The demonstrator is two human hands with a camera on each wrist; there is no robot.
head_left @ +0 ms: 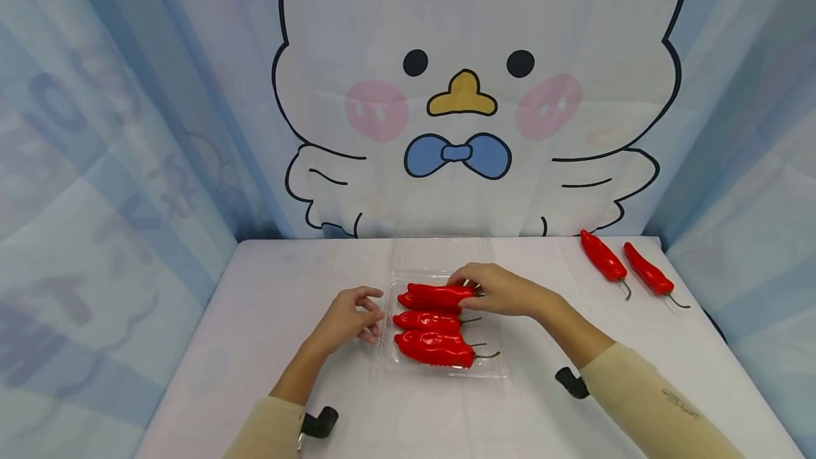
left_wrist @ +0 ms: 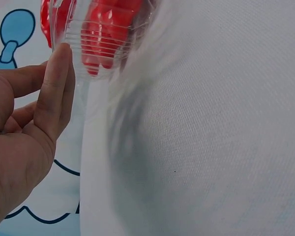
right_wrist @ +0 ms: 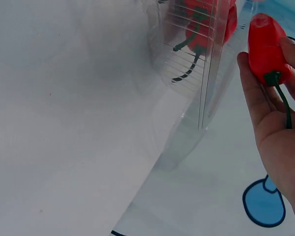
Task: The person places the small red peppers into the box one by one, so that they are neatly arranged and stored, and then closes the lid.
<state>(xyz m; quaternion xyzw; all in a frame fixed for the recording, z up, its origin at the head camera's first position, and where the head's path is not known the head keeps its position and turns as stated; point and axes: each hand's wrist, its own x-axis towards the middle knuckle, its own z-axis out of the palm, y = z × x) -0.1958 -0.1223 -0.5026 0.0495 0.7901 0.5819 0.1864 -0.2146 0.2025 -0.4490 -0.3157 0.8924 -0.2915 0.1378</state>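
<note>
A clear plastic clamshell box lies open at the middle of the table, its lid folded back toward the backdrop. Several red chili peppers lie crosswise inside, green stems to the right. My right hand holds another red pepper between thumb and fingers, over the far part of the box, above a pepper there. My left hand is beside the box's left wall, fingers fairly straight. In the left wrist view its fingertips are at the box wall; whether they touch, I cannot tell.
Two more red peppers, one nearer and one farther right, lie at the table's back right corner. A backdrop cloth with a cartoon bird hangs behind the white table, and blue-patterned curtains stand at both sides.
</note>
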